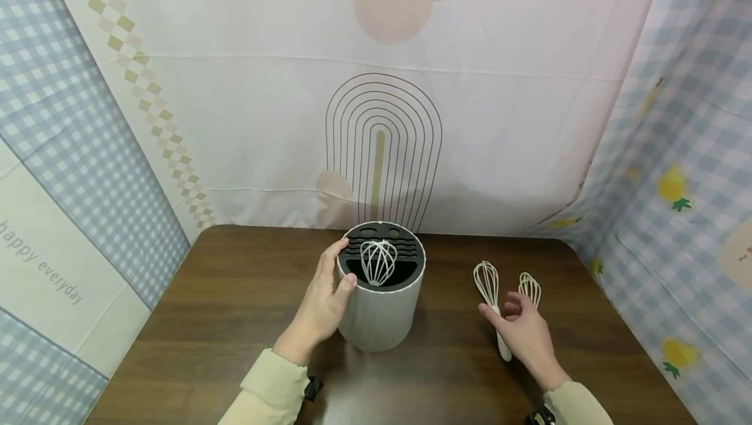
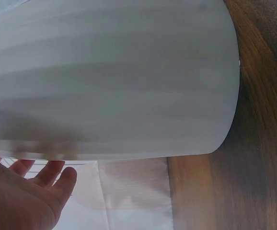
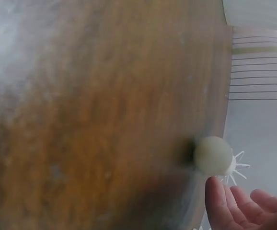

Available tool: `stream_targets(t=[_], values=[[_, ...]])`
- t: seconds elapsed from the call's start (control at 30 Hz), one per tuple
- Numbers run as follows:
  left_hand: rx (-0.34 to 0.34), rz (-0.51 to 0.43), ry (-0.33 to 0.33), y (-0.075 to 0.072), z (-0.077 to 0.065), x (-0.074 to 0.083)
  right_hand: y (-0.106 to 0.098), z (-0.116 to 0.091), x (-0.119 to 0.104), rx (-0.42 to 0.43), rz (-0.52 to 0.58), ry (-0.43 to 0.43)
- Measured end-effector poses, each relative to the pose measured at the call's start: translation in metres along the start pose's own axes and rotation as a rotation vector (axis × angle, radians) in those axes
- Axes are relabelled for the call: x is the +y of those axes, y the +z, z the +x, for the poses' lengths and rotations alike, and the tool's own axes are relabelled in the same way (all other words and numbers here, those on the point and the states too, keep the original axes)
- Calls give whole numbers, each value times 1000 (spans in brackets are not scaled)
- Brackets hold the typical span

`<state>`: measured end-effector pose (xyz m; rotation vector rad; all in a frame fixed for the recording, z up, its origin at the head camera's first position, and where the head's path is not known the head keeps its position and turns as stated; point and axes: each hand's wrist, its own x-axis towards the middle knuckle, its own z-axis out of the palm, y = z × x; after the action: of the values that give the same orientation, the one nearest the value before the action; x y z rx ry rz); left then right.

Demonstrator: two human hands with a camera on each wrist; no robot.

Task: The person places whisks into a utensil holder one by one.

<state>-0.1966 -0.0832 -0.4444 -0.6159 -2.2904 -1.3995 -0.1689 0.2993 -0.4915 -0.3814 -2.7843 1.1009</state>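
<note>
A light grey ribbed utensil holder (image 1: 378, 320) with a black slotted top stands upright on the table. One white whisk (image 1: 378, 262) is in its front opening, wire loops up. My left hand (image 1: 323, 298) rests against the holder's left side, fingers and thumb spread along the rim. To the right, a second whisk (image 1: 486, 281) lies on the table, its white handle (image 1: 504, 346) under my right hand (image 1: 525, 333). In the right wrist view the handle's round end (image 3: 213, 155) shows between parted thumb and fingers. A third whisk (image 1: 530, 286) lies beyond that hand, its handle hidden.
The brown wooden table (image 1: 235, 314) ends at the back against a white patterned cloth (image 1: 264, 118). Blue checked cloths hang at the left (image 1: 106, 118) and right (image 1: 705, 249) sides.
</note>
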Motion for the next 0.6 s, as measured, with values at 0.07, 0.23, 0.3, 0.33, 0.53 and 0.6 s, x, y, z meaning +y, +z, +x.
stream_targets(t=[0.07,0.23,0.3,0.33,0.53,0.6], values=[[-1,-3,-2,-1,0,0,2,1,2,-7,0,3],[-7,-2,-4,-1,0,-1,7,3,6,-31,5,3],[-10,-2,-4,-1,0,0,8,4,6,-34,12,-2],[-12,-3,-4,-1,0,0,9,4,7,-36,15,-5],[-17,0,-5,-1,0,0,10,6,9,-53,23,-12],[-15,1,-6,-1,0,0,10,6,9,-57,20,-14]])
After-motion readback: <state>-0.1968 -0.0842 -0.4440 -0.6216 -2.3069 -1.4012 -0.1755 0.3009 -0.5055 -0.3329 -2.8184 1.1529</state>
